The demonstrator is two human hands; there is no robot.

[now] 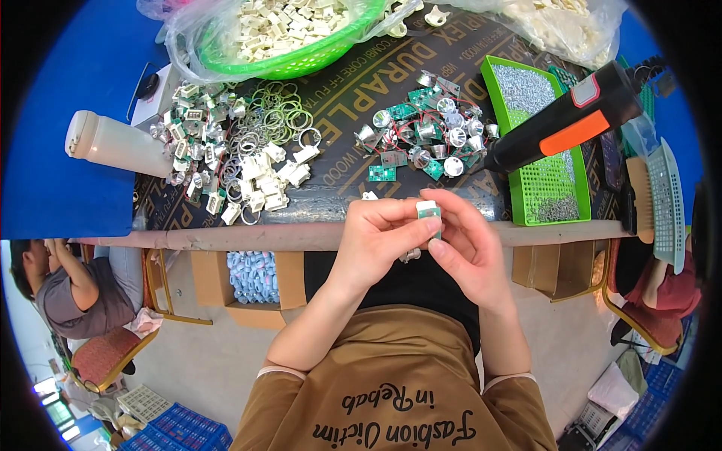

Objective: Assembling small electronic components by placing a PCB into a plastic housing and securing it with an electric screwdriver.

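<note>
Just past the table's near edge, my left hand (pixel 376 239) pinches a small green circuit board (pixel 430 227) with a white piece (pixel 426 205) at its top. My right hand (pixel 474 259) curls round the same board from the other side, its thumb and fingertips against it. Below my fingers a bit of a silvery part (pixel 411 255) shows, mostly hidden. Beyond the hands lies a heap of green boards with silver reflector cups and red wires (pixel 429 124). A black electric screwdriver with an orange panel (pixel 564 120) points its tip at that heap.
At the right stands a green tray (pixel 526 188) of small screws. Left are white housings (pixel 267 177), rings (pixel 282 109), assembled pieces (pixel 197 143) and a white bottle (pixel 116 143). A green basket (pixel 301 69) of white parts sits behind. People sit at both sides.
</note>
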